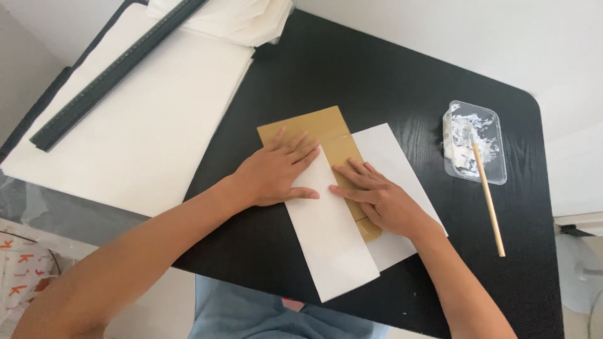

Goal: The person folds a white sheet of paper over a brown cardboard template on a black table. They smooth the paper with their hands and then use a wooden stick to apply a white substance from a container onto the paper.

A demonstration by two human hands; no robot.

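Head view showed my work from above, spread on the black wood-grain table [352, 75]. Far left lay a long dark green ruler [113, 72], set slantwise across a stack of large white paper sheets [144, 125], with more folded white sheets [232, 19] piled at the top edge. Nearer the middle, my left hand [273, 172] rested flat with its fingers spread, palm down, gripping nothing; it pressed on the folded white paper flap [330, 245] where that flap crossed the tan rectangular cardboard piece [308, 125]. My right hand [377, 198] lay just beside it, also flat and open, fingers pointing up-left, bearing on the cardboard's right edge and on the white sheet [392, 157] beneath it. The cardboard sat on that sheet, its upper end bare, its lower part covered by the flap. To the right stood a clear plastic tray smeared with white paste [493, 119], a thin wooden stick [490, 201] resting in it and reaching down over the table.

I judged I was at the smoothing step, pressing the folded flap down onto the board. The next move would call for firm, even strokes outward so the paper lay without creases.
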